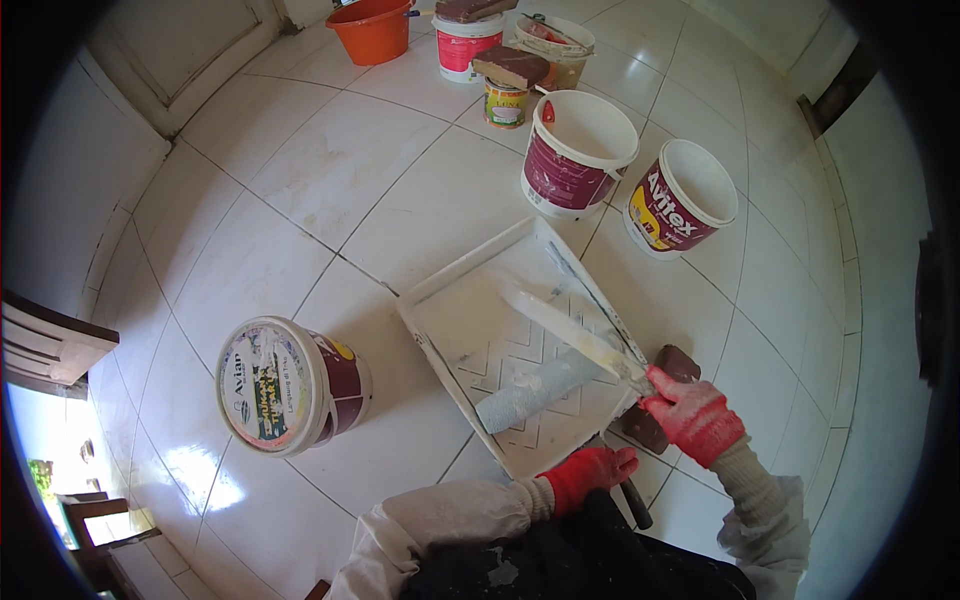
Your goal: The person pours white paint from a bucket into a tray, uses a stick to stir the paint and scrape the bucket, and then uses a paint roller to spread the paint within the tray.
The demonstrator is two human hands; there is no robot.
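Observation:
In my right hand [693, 414], gloved in red, is a long flat stirring stick [560, 322] coated with white paint. The fingers are closed round its near end, and its far end reaches over the paint tray [428, 343]. White paint covers much of the tray's ribbed bottom. A paint roller [540, 391] lies across the tray, its fuzzy sleeve wet with paint. My left hand [590, 477], also red-gloved, is at the tray's near corner, closed over the roller's dark handle [636, 505]; its fingers are partly hidden.
A lidded paint bucket [345, 385] lies tilted left of the tray. Beyond it stand two open maroon-and-white buckets [566, 180] [668, 215]. A brown block [650, 425] sits by my right hand. Farther off are an orange basin [370, 35], a small can [505, 106] and more pails.

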